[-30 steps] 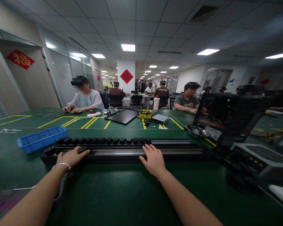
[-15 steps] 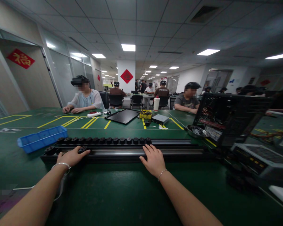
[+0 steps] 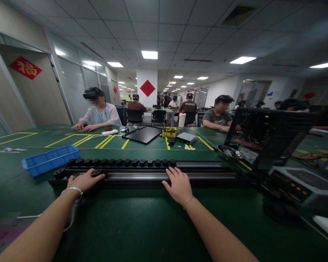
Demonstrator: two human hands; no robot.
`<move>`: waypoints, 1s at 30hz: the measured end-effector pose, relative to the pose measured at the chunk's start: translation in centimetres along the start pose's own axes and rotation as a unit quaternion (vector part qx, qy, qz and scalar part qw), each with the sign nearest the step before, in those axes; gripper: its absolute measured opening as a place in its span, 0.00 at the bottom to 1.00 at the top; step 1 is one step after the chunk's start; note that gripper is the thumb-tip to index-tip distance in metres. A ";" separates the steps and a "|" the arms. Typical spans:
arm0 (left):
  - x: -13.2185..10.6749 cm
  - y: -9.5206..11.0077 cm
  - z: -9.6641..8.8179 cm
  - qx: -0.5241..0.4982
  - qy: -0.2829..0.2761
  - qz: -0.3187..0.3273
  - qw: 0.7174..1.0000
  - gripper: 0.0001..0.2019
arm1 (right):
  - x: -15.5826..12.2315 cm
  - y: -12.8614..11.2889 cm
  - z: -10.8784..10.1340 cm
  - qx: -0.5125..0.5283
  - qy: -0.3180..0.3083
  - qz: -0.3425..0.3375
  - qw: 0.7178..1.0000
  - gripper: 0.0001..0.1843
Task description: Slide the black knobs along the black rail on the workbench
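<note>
A long black twin rail [image 3: 142, 184] with bare metal strips lies crosswise in front of me. Several small black round pieces [image 3: 127, 163] line its far track, and another round piece [image 3: 59, 172] sits at the near track's left end. My left hand [image 3: 82, 180] is closed at the near track, with thumb and fingers around a black round piece [image 3: 97, 172]; part of that piece is hidden. Farther right, my right hand [image 3: 179, 186] is open, its fingers stretched out over the rail and touching it.
A blue bin [image 3: 50, 160] stands behind the rail's left end. To the right are a metal bowl [image 3: 229, 153], an open computer case [image 3: 270, 134] and a power supply unit [image 3: 303, 185]. A black flat panel [image 3: 142, 134] and white bottle [image 3: 182, 120] are farther back. Two people sit across the table.
The whole view has shifted very slightly. Both hands keep their places on the rail, and no piece has visibly moved.
</note>
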State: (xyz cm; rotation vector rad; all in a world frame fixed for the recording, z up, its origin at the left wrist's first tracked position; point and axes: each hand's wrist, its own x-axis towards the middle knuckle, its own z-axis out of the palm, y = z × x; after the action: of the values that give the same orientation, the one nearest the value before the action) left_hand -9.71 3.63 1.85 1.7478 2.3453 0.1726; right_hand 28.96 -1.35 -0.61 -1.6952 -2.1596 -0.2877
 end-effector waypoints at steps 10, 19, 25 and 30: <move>0.4 -0.2 0.1 0.000 -0.003 -0.011 1.000 0.42 | 0.0 0.0 0.2 0.002 0.003 0.002 1.000 0.29; -0.1 0.3 -0.4 -0.001 -0.002 -0.015 1.000 0.39 | 0.0 0.1 0.2 0.004 0.008 0.001 1.000 0.29; -0.5 1.3 -0.6 0.029 -0.005 -0.006 1.000 0.36 | 0.0 0.0 0.1 0.003 0.006 0.003 1.000 0.29; -0.7 1.6 -0.5 0.033 -0.001 -0.017 0.999 0.35 | 0.0 0.1 0.2 0.006 0.009 0.003 1.000 0.29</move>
State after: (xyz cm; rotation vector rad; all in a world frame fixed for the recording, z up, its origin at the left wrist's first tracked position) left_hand -8.15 3.45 2.75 1.7346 2.4043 0.0895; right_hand 28.99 -1.25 -0.82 -1.6852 -2.1388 -0.2864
